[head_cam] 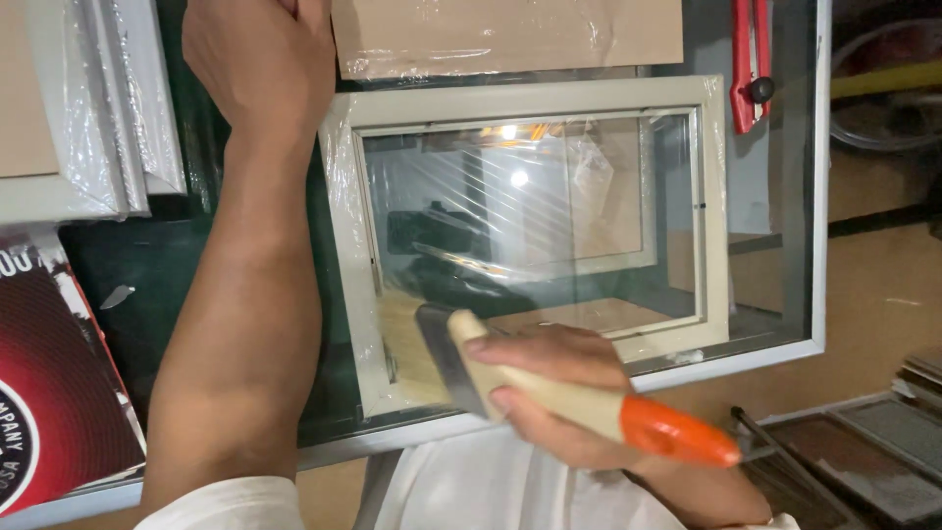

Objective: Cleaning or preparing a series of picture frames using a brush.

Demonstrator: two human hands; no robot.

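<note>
One corner is under the bristles: our right hand grips the wide wooden paintbrush with an orange handle tip at the lower-left of the plastic-wrapped cream picture frame on the glass tabletop; most of it seems unbrushed. Our left hand rests curled above, holding nothing visible.

We see a cream picture frame lying flat, plastic-wrapped — a wooden-handled, orange-tipped paintbrush, its bristles on the frame's lower-left corner.
</note>
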